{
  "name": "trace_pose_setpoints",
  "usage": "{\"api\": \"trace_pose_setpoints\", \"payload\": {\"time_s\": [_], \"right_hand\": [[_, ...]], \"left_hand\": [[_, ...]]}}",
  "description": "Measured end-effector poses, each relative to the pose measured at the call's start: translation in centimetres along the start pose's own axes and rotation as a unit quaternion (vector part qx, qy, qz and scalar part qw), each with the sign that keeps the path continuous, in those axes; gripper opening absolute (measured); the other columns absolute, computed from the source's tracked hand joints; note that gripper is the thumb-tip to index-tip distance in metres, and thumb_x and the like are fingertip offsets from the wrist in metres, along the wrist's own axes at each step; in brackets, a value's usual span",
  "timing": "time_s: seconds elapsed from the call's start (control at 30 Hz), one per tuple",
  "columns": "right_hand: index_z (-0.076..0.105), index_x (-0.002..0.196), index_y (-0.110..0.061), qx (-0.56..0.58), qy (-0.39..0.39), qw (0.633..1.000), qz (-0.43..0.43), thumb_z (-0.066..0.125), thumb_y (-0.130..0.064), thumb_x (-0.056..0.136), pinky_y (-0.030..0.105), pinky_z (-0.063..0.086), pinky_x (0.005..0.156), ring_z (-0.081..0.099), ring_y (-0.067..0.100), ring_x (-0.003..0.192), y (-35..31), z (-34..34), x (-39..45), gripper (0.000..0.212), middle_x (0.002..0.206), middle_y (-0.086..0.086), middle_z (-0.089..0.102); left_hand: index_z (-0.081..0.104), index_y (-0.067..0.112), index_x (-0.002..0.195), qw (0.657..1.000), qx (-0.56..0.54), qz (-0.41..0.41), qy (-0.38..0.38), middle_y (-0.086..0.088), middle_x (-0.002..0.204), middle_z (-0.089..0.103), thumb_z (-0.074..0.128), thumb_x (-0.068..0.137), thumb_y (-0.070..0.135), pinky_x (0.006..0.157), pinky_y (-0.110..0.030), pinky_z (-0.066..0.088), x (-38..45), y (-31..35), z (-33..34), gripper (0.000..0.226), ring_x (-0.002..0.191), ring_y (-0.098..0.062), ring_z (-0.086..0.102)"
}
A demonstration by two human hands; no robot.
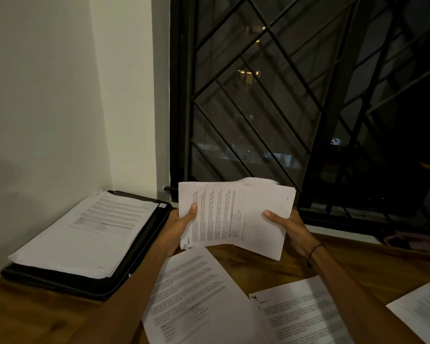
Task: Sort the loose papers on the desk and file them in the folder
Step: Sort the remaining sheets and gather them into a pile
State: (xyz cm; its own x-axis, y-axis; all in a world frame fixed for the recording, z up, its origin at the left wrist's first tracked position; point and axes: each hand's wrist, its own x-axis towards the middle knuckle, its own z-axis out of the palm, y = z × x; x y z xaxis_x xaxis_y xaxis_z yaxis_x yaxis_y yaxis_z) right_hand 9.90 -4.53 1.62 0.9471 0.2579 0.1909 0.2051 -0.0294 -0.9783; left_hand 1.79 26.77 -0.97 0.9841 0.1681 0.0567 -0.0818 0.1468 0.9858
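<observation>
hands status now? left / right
Left hand: gripping the left edge of the held papers, thumb on top.
Right hand: gripping the same papers' right edge, thumb on top.

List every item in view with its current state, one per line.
Held papers: lifted off the desk, gripped at both sides.
Left hand: gripping their left edge.
Right hand: gripping their right edge.
Folder: flat on the desk, papers stacked on it.
Stacked papers: lying on the folder.
Loose papers: spread on the desk, overlapping.
</observation>
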Motion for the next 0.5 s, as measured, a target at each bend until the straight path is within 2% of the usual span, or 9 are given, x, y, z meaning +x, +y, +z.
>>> {"api": "trace_pose_setpoints", "payload": {"time_s": [0.13,0.27,0.37,0.5], "right_hand": [[0.063,0.128,-0.025,0.019,-0.01,1.0,0.02,0.097,-0.064,0.041,0.051,0.06,0.093,0.071,0.029,0.11,0.2,-0.8,-0.1,0.101,0.118,0.004,0.075],[0.061,0.131,-0.024,0.024,-0.017,0.999,0.023,0.095,-0.048,0.061,0.053,0.06,0.094,0.071,0.03,0.112,0.2,-1.2,-0.2,0.081,0.12,0.005,0.074],[0.061,0.127,-0.025,0.012,-0.021,1.0,0.02,0.087,-0.029,0.077,0.047,0.061,0.09,0.071,0.028,0.11,0.0,-0.8,-0.2,0.057,0.115,0.003,0.075],[0.062,0.122,-0.029,-0.006,-0.007,1.0,-0.002,0.085,-0.021,0.079,0.035,0.06,0.082,0.071,0.021,0.106,-0.6,-0.5,-0.1,0.049,0.114,0.0,0.074]], "left_hand": [[0.064,0.023,0.132,1.0,0.005,-0.018,-0.012,-0.009,0.119,0.075,0.062,0.095,0.052,0.096,-0.06,0.056,0.1,0.3,-0.2,0.047,0.108,-0.034,0.072],[0.066,0.024,0.126,0.999,0.035,-0.016,-0.016,-0.004,0.115,0.077,0.067,0.093,0.044,0.094,-0.056,0.058,0.3,0.4,0.3,0.039,0.104,-0.028,0.075],[0.067,0.022,0.125,0.998,0.057,-0.006,-0.018,-0.002,0.114,0.077,0.077,0.086,0.045,0.093,-0.056,0.058,0.6,0.3,0.5,0.047,0.103,-0.025,0.075],[0.065,0.023,0.126,0.997,0.066,0.006,0.029,0.0,0.112,0.077,0.08,0.069,0.066,0.087,-0.055,0.061,1.0,0.8,0.7,0.073,0.098,-0.024,0.076]]}}
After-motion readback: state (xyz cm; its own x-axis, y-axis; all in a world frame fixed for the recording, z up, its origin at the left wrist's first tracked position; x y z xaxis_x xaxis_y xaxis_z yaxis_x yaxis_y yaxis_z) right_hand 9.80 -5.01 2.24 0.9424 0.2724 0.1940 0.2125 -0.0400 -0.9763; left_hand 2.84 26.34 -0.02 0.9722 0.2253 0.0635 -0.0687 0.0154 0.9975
